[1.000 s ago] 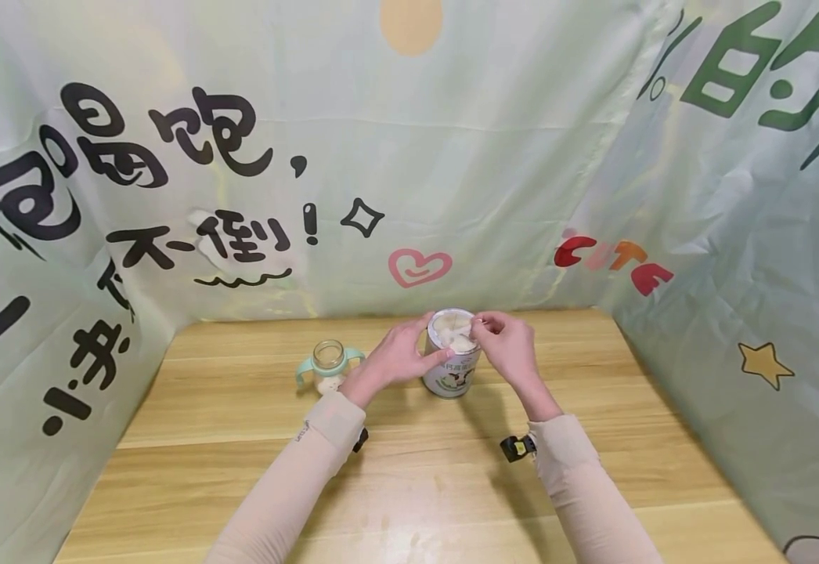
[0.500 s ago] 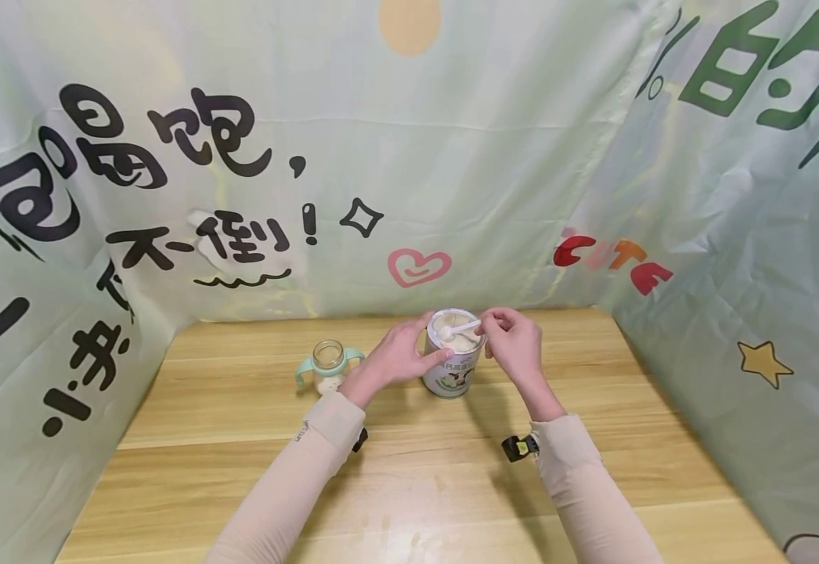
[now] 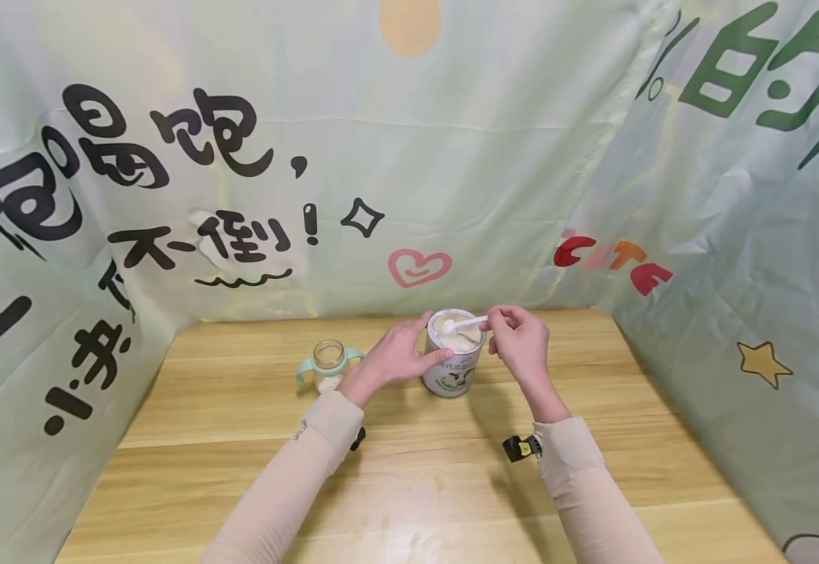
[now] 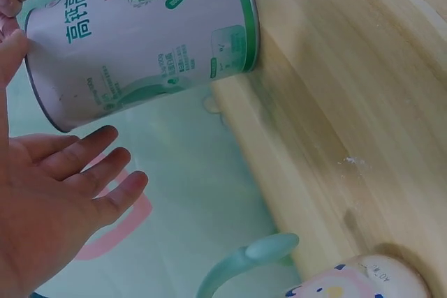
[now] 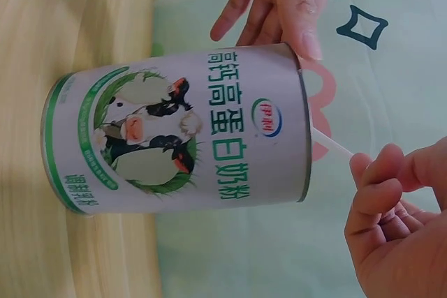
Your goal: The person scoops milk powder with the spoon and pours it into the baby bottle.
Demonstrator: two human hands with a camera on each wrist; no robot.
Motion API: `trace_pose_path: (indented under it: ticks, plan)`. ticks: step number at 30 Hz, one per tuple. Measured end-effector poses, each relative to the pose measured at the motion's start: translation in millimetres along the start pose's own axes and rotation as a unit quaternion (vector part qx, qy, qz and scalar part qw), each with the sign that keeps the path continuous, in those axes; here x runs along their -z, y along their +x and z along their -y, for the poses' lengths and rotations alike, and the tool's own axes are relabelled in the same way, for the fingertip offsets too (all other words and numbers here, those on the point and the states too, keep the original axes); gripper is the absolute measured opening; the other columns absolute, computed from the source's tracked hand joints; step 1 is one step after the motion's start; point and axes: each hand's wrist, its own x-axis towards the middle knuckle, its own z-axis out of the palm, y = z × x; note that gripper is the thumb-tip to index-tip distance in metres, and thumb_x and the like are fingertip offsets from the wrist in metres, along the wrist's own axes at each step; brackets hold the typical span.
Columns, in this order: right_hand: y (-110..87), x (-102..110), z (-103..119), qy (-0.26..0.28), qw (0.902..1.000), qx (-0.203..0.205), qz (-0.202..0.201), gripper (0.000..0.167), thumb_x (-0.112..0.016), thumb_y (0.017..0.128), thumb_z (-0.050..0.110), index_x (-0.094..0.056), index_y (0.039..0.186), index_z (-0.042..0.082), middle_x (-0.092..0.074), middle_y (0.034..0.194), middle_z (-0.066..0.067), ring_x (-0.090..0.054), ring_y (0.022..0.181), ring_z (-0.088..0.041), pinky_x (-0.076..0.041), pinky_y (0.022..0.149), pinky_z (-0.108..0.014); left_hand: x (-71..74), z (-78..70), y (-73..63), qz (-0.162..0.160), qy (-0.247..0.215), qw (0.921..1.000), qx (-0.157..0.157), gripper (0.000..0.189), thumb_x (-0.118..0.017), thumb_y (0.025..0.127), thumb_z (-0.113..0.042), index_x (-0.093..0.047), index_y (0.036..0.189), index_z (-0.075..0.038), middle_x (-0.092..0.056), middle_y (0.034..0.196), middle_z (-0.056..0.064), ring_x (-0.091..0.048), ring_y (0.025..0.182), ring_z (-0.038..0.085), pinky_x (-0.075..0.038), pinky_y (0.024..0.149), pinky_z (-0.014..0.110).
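A white milk powder can (image 3: 450,376) with a cow picture stands upright, its top uncovered and pale powder inside. My right hand (image 3: 520,342) pinches the handle end of a white scoop (image 3: 467,322), whose bowl is over the powder at the can's mouth. In the right wrist view, the can (image 5: 181,130) hides the scoop's bowl and only part of the handle (image 5: 332,144) shows. My left hand (image 3: 397,352) is at the can's left side, thumb at the rim. Its other fingers (image 4: 105,172) are spread and relaxed beside the can in the left wrist view.
Left of the can stands a lidless baby bottle (image 3: 328,356) with mint green handles, partly behind my left wrist. A wooden table (image 3: 409,486) carries everything. Printed cloth walls (image 3: 325,258) enclose its back and sides. A little white powder (image 4: 353,161) lies on the tabletop.
The scoop has come up out of the powder, and its bowl now shows. My right hand has shifted slightly right with it. The left hand and can stay in place.
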Motion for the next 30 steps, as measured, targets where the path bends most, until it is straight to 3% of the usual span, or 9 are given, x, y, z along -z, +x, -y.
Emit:
trace_pose_path:
  ticks: [11, 22, 30]
  plan:
    - [0.6, -6, 12, 0.030, 0.9990, 0.032, -0.007, 0.022, -0.061, 0.103, 0.019, -0.076, 0.109, 0.003, -0.078, 0.090, -0.019, -0.061, 0.048, -0.013, -0.043, 0.044, -0.019, 21.3, 4.7, -7.7, -0.012, 0.006, 0.9991, 0.040, 0.104, -0.064, 0.093, -0.072, -0.028, 0.167, -0.008, -0.037, 0.169, 0.017, -0.039, 0.155, 0.039, -0.035, 0.127, 0.052]
    - [-3.2, -21, 27, 0.061, 0.9974, 0.034, 0.015, 0.020, -0.063, 0.103, 0.020, -0.075, 0.108, 0.006, -0.077, 0.081, -0.003, -0.058, 0.047, -0.009, -0.042, 0.044, -0.020, 53.8, 19.3, -24.8, -0.028, 0.016, 0.9985, 0.045, 0.093, -0.069, 0.096, -0.060, -0.033, 0.165, -0.007, -0.043, 0.167, 0.015, -0.044, 0.152, 0.036, -0.036, 0.127, 0.050]
    - [-5.5, -36, 30, 0.080, 0.9952, 0.043, 0.035, 0.020, -0.063, 0.102, 0.020, -0.075, 0.108, 0.005, -0.078, 0.086, -0.015, -0.056, 0.045, -0.008, -0.040, 0.044, -0.019, 73.8, 37.5, -39.1, -0.039, 0.017, 0.9982, 0.043, 0.087, -0.070, 0.097, -0.055, -0.036, 0.164, -0.011, -0.045, 0.165, 0.015, -0.047, 0.150, 0.038, -0.037, 0.126, 0.052]
